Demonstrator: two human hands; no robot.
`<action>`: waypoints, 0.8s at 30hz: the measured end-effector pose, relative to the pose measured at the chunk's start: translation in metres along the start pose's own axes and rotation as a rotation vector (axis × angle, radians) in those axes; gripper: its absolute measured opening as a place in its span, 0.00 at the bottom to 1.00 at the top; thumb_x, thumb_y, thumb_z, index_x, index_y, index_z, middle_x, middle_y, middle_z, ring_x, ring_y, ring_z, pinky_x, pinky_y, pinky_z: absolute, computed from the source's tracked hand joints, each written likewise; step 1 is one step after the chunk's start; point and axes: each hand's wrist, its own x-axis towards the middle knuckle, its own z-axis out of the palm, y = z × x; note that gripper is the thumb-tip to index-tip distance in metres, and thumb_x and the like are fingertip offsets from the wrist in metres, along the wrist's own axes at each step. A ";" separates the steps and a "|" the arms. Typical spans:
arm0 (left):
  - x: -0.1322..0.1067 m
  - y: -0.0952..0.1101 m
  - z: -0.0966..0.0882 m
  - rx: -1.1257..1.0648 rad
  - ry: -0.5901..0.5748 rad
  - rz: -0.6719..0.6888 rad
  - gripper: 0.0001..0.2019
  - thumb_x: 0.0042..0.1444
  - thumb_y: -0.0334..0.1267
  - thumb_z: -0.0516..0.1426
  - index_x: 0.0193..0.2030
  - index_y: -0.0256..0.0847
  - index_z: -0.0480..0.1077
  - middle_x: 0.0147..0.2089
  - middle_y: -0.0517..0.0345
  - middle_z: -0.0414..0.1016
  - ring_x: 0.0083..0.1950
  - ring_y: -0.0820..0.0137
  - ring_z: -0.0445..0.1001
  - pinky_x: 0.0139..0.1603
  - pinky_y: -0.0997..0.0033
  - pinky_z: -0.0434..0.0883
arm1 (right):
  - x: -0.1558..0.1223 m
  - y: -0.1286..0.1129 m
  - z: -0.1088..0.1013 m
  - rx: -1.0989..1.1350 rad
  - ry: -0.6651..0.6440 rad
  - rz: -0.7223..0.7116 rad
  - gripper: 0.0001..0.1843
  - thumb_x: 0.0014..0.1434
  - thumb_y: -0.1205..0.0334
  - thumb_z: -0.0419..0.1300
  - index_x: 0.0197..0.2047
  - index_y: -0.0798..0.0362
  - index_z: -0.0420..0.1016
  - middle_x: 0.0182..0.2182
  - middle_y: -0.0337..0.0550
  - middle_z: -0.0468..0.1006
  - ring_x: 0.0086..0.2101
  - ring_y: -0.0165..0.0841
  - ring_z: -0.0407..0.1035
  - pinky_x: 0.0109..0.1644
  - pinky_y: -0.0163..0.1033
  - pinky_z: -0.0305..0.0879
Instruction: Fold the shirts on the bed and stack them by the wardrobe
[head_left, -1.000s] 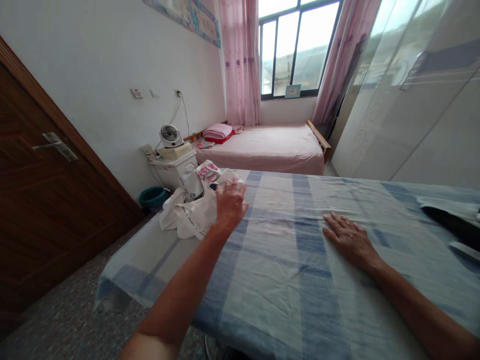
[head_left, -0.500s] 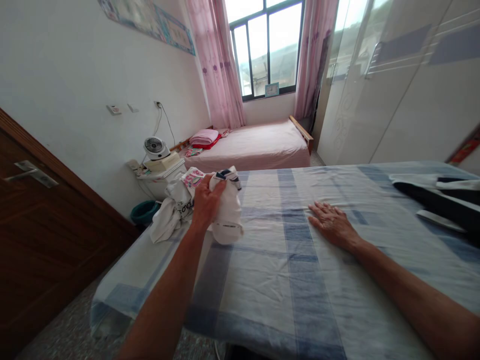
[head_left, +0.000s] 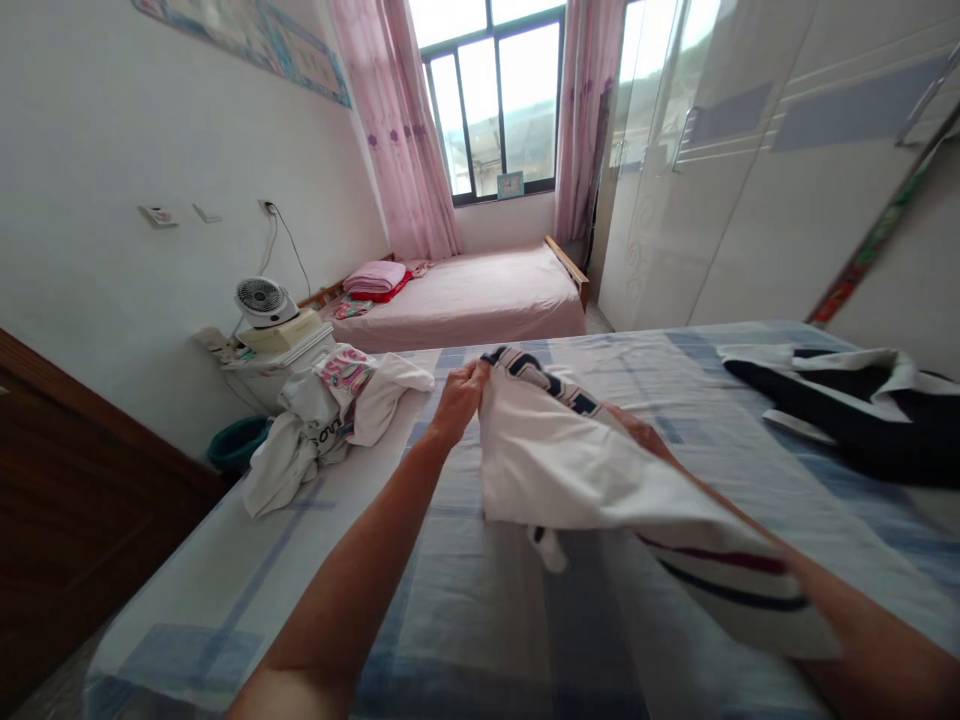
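Observation:
A white shirt with navy lettering hangs in the air over the bed, its sleeve with dark red and navy stripes trailing to the lower right, blurred. At the shirt's upper left edge, the fingers of my left hand are closed on the cloth. My right hand is at the far end of the lettered edge, closed on the fabric, its fingertips hidden behind it. Part of the right forearm is covered by the draping shirt. To the left lies a heap of white clothes with pink and black print.
A blue-and-white checked sheet covers the bed. On the right lies a black-and-white garment. Beyond are a small fan on a stand, a teal bin, a pink bed and a wardrobe.
My left hand has moved right, bringing the bunched white shirt away from the heap, and the shirt has opened out. The right hand has left the sheet and holds the shirt. The view has turned right.

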 end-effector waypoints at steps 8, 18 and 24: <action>-0.068 -0.023 -0.035 0.543 -0.160 0.111 0.16 0.55 0.48 0.56 0.45 0.41 0.72 0.47 0.52 0.73 0.44 0.65 0.74 0.46 0.67 0.69 | 0.007 -0.008 -0.012 0.195 -0.129 0.186 0.23 0.61 0.56 0.45 0.54 0.52 0.71 0.51 0.45 0.75 0.50 0.38 0.69 0.55 0.42 0.63; -0.091 -0.021 -0.034 0.698 -0.120 0.163 0.10 0.61 0.37 0.48 0.32 0.42 0.69 0.37 0.58 0.71 0.36 0.71 0.72 0.38 0.74 0.67 | 0.008 -0.019 -0.019 0.366 0.015 0.242 0.17 0.57 0.49 0.52 0.35 0.53 0.74 0.30 0.41 0.77 0.32 0.34 0.70 0.37 0.38 0.65; -0.053 0.030 -0.090 0.115 0.336 0.340 0.05 0.56 0.38 0.54 0.33 0.40 0.68 0.32 0.62 0.70 0.35 0.73 0.69 0.37 0.74 0.66 | 0.053 -0.041 -0.087 0.622 0.450 0.242 0.16 0.56 0.48 0.54 0.39 0.50 0.70 0.39 0.42 0.78 0.37 0.34 0.70 0.40 0.39 0.66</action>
